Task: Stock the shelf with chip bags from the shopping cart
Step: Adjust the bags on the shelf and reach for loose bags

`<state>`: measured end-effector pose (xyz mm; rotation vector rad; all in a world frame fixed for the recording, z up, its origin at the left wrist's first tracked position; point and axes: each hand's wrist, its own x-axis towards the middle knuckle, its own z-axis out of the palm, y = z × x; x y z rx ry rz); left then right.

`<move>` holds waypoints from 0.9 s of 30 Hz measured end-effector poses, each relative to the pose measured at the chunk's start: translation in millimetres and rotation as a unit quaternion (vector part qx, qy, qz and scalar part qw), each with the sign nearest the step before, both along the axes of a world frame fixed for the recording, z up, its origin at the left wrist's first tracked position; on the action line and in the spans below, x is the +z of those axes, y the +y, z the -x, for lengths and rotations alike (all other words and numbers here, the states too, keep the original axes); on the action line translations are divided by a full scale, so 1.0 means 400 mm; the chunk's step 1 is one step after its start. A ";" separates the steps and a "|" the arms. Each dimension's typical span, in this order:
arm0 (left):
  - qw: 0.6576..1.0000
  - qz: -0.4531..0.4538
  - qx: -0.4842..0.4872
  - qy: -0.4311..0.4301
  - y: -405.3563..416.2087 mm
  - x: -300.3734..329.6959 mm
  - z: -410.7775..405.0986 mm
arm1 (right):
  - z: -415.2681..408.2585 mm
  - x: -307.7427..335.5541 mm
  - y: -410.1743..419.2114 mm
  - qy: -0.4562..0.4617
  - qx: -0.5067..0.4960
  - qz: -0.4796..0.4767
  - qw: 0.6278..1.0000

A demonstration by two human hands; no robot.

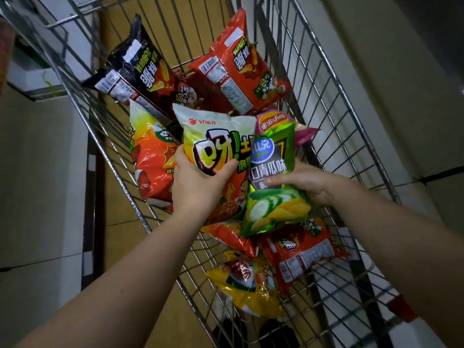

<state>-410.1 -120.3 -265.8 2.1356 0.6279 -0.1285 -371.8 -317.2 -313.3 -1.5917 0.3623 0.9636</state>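
Observation:
I look down into a wire shopping cart (pixel 334 101) that holds several chip bags. My left hand (pixel 193 187) grips a white, yellow and red chip bag (pixel 213 144) by its lower left side, thumb across the front. My right hand (pixel 306 183) holds a green cucumber-flavour chip bag (pixel 273 172) from the right, fingers curled behind it and thumb on the front. Both bags are raised above the pile, side by side. The shelf is not in view.
At the cart's far end lie a black bag (pixel 135 71) and a red bag (pixel 238 69). An orange-red bag (pixel 153 167) leans on the left wall. A yellow bag (pixel 246 282) and another red bag (pixel 301 252) lie nearer me. Tiled floor shows below.

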 end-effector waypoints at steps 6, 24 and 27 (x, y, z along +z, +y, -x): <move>1.000 0.016 -0.022 -0.007 -0.002 0.013 0.031 | 0.087 -0.004 0.000 -0.063 -0.075 0.030 0.995; 0.977 0.044 0.015 -0.207 0.004 0.401 0.096 | 0.082 0.419 0.003 -0.354 -0.105 0.105 0.923; 0.966 0.043 0.025 -0.252 0.013 0.507 0.098 | 0.078 0.538 0.006 -0.396 -0.106 0.105 0.906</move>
